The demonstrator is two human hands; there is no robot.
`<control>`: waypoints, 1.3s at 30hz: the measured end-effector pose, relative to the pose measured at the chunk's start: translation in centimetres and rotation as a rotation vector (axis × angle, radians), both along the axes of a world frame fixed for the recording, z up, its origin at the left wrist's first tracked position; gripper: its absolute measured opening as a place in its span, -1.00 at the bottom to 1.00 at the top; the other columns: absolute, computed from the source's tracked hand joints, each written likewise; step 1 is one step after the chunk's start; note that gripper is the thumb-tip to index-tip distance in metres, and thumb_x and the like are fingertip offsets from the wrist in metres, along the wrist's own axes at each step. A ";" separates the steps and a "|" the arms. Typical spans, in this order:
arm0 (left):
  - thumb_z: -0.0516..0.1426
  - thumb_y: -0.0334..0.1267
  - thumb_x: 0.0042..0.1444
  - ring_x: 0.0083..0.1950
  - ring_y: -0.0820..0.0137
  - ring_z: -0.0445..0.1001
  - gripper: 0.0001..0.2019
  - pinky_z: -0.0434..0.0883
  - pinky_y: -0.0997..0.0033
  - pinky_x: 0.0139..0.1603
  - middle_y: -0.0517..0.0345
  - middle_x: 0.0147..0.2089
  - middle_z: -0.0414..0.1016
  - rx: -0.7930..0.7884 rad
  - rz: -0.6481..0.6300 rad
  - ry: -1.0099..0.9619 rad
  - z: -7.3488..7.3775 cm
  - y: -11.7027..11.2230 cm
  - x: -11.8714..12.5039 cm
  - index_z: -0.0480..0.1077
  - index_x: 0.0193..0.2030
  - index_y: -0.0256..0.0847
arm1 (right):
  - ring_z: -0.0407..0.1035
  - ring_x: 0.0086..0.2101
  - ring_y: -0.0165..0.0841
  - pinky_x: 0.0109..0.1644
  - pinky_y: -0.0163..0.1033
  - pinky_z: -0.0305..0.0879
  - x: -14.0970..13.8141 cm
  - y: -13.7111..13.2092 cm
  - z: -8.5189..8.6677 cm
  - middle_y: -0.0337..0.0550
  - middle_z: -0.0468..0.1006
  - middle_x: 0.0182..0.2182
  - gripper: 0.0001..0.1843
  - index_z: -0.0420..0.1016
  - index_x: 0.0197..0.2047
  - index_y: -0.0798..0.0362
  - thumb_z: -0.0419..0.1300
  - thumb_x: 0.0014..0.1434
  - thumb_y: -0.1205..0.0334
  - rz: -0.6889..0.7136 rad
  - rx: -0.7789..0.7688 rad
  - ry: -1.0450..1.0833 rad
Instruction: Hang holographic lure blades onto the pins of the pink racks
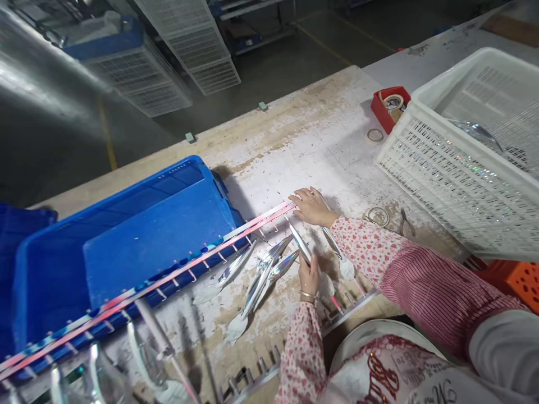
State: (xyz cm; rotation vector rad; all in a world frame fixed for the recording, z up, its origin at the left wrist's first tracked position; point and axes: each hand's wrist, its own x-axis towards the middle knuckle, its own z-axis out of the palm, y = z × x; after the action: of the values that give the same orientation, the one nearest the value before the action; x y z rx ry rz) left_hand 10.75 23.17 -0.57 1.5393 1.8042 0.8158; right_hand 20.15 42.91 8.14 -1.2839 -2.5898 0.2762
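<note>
My right hand point(311, 205) rests on the right end of a long pink rack bar point(219, 242) with small hooks, which lies across the worn table and over a blue bin point(138, 235). My left hand point(309, 275) grips a shiny holographic fish-shaped lure point(300, 242) that hangs from the bar. Several more shiny lures point(269, 268) hang from the bar's hooks and lie on the table beside it. Another lure point(331, 241) lies under my right forearm.
A white slotted crate point(446, 168) stands at the right with a lure inside. A red tray point(389, 106) with tape rolls sits behind it. Pliers point(405, 223) and a tape ring point(378, 216) lie near my right arm. An orange crate point(514, 278) is at the right.
</note>
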 end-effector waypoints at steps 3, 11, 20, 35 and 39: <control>-0.02 -0.01 0.27 0.18 0.08 0.36 -0.48 0.34 0.03 0.17 -0.22 0.14 0.37 -0.009 0.055 0.162 0.7 -0.8 -4.1 0.16 0.25 -0.29 | -0.01 0.24 -0.08 0.34 0.13 -0.20 0.9 -0.6 0.0 0.09 0.23 0.23 -0.45 0.25 0.26 0.08 0.13 0.23 0.16 -0.014 -0.032 0.061; 0.12 -0.14 0.12 0.15 -0.01 0.30 -0.54 0.28 -0.06 0.09 -0.16 0.11 0.39 -0.394 0.093 0.796 2.3 -1.9 -10.6 0.32 0.16 -0.20 | 0.18 0.08 -0.17 0.23 0.03 0.12 6.3 -9.8 -0.4 0.05 0.41 0.01 -0.68 0.41 0.04 0.12 0.04 0.26 0.23 0.046 -0.034 0.437; 0.15 -0.24 0.04 -0.08 0.12 0.44 -0.79 0.34 0.18 -0.03 -0.11 -0.18 0.48 -0.350 0.091 0.580 3.1 -5.5 -13.3 0.45 -0.17 -0.18 | 0.39 -0.09 -0.29 0.06 -0.14 0.28 9.9 -20.3 -3.1 -0.03 0.55 -0.16 -0.76 0.48 -0.08 0.10 0.03 0.26 0.37 0.162 -0.420 0.364; 0.06 0.29 0.06 0.10 0.29 0.45 -0.57 0.50 0.19 0.06 0.25 -0.08 0.56 0.311 0.840 -1.074 16.6 -18.5 -10.8 0.42 -0.28 -0.01 | 0.49 -0.21 -0.13 -0.18 -0.15 0.32 2.0 -30.2 -8.1 0.08 0.60 -0.20 -0.61 0.40 0.10 0.17 0.07 0.23 0.24 0.172 -0.816 0.013; 0.21 0.18 0.01 -0.20 0.40 0.51 -0.63 0.51 0.28 -0.01 0.23 -0.38 0.51 -0.019 0.922 -1.375 8.9 -18.3 -9.9 0.41 -0.38 -0.10 | 0.48 -0.16 -0.21 -0.10 -0.20 0.31 0.7 -31.3 -9.1 0.03 0.60 -0.17 -0.73 0.54 -0.09 0.13 0.06 0.23 0.34 0.121 -0.767 0.036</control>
State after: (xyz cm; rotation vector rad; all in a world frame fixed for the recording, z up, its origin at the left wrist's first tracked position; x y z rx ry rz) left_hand 0.89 4.85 8.31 -0.1871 1.2382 1.6587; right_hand 20.87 11.64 -0.91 -1.2827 -2.6128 1.4016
